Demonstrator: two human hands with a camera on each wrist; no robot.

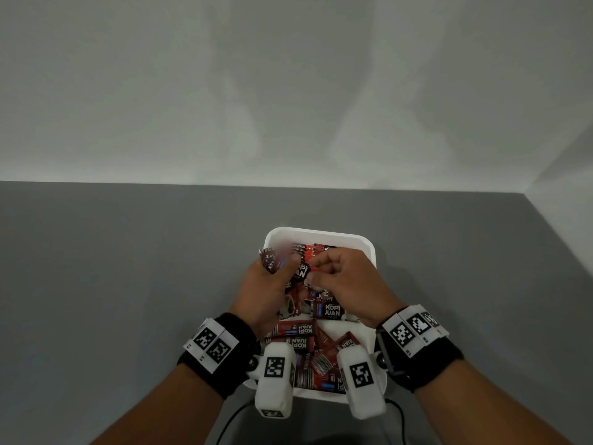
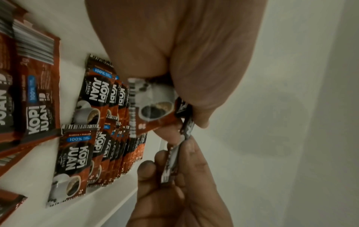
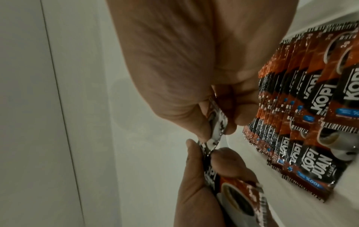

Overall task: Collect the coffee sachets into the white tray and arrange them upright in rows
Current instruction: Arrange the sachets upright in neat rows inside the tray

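The white tray (image 1: 321, 232) stands on the grey table, and both hands hover over its far half. My left hand (image 1: 285, 264) grips a small bunch of red-and-black coffee sachets (image 2: 155, 110), which fan out past its fingers. My right hand (image 1: 316, 273) pinches one sachet (image 3: 215, 121) edge-on between thumb and fingers. That sachet's other end reaches the left hand's fingertips (image 2: 202, 121). Two rows of upright sachets (image 2: 110, 138) lean together at the tray's far end (image 3: 310, 107). Several loose sachets (image 1: 305, 338) lie flat in the near half.
The grey table (image 1: 128, 268) meets a pale wall behind and ends at an edge on the right (image 1: 558, 239). A black cable (image 1: 231, 422) runs off the near edge below the tray. White wrist cameras (image 1: 276, 380) hang over the tray's near rim.
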